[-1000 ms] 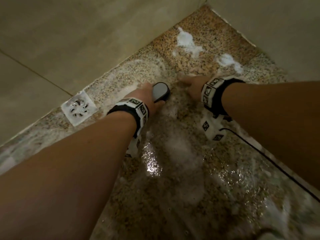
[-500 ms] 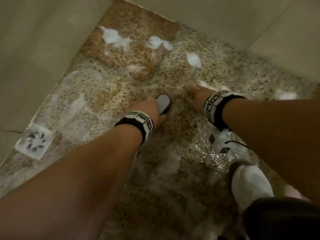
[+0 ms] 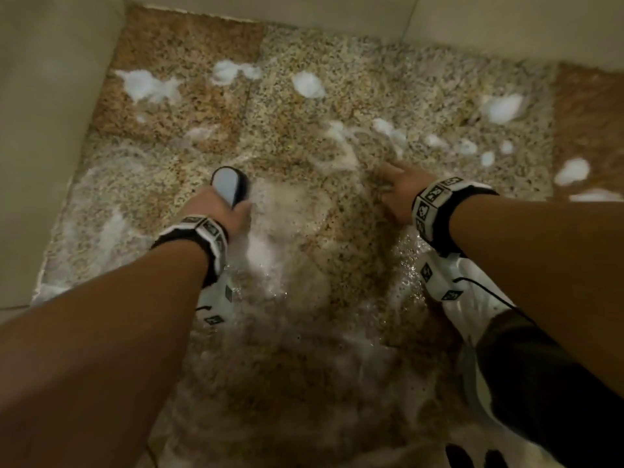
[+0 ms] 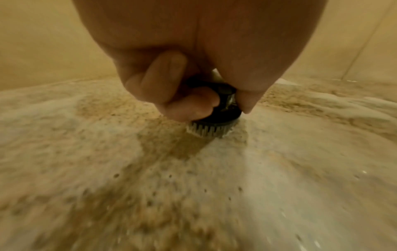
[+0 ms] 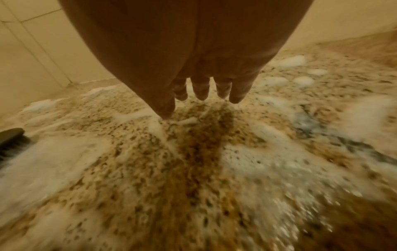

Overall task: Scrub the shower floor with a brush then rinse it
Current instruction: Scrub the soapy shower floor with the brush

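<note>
Left hand (image 3: 216,211): my fingers curl round the brush (image 3: 229,187), bristles on the shower floor (image 3: 337,298), mid-floor.
Right hand (image 3: 398,190): fingers spread, empty, near the far wall (image 3: 304,8).

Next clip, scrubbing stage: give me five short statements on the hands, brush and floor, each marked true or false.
1. The left hand grips the black scrub brush with the grey top. True.
2. The brush bristles are lifted clear of the floor. False: they press on it.
3. The right hand holds a sponge. False: it holds nothing, fingers straight.
4. White foam clumps lie on the speckled stone floor. True.
5. The floor is dry. False: wet and soapy.
</note>
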Demonstrator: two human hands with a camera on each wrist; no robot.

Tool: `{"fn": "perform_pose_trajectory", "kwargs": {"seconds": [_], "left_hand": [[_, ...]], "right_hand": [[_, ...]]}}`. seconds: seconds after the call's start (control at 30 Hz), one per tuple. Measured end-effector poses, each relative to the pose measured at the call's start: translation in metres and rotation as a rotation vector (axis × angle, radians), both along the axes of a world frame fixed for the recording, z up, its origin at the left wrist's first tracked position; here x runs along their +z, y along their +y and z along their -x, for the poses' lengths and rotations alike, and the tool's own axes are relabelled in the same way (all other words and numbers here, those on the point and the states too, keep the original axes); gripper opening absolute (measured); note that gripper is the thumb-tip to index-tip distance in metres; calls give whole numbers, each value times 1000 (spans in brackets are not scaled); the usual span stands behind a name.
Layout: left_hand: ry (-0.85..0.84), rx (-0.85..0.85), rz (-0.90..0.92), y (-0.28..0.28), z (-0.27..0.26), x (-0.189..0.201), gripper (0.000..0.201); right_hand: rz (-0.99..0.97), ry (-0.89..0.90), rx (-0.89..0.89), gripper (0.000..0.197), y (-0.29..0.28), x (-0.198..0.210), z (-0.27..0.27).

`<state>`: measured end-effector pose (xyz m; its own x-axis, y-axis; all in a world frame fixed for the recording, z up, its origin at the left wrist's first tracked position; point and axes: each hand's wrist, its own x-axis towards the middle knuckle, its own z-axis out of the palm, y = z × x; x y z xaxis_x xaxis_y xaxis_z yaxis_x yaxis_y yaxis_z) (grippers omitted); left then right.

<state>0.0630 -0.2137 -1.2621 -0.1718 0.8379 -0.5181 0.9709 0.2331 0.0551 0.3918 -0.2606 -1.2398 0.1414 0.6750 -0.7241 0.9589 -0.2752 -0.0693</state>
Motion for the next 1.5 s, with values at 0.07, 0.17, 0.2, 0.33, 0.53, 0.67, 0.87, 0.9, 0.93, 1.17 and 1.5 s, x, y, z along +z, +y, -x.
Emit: {"fn": "perform_pose_trajectory", "kwargs": {"seconds": [0.07, 0.17, 0.2, 0.33, 0.53, 0.67, 0.87, 0.9, 0.93, 1.17, 1.5], "left_hand": [[11, 13, -5, -14, -11, 3, 93], [-90, -54, 18, -51, -49, 2, 75], [-137, -68, 52, -68, -66, 3, 70], [-220, -104, 151, -125, -116, 5, 57], [-150, -231, 198, -84, -106, -5, 64], [-137, -158, 135, -33, -78, -6, 83], [-14, 142, 14, 24, 27, -14, 94], [-2, 197, -4, 26, 43, -15, 94], [-3, 261, -26, 27, 56, -15, 91], [38, 287, 11, 15, 61, -11, 93], [134, 365, 46, -2, 116, -7, 89]], "right_hand": [[30, -10, -37, 68, -11, -8, -9], [57, -10, -73, 69, -27, -14, -12], [63, -16, -79, 69, -32, -15, -11], [99, -49, -107, 71, -33, -12, 2], [79, -82, -46, 75, -29, -12, 6], [175, -116, -36, 79, -27, -20, -12], [129, -97, -61, 85, -40, -32, -6], [125, -92, -63, 85, -40, -33, -7], [126, -94, -59, 86, -41, -34, -8], [113, -81, -56, 87, -42, -41, -12], [51, -123, -54, 88, -43, -50, -12]]}}
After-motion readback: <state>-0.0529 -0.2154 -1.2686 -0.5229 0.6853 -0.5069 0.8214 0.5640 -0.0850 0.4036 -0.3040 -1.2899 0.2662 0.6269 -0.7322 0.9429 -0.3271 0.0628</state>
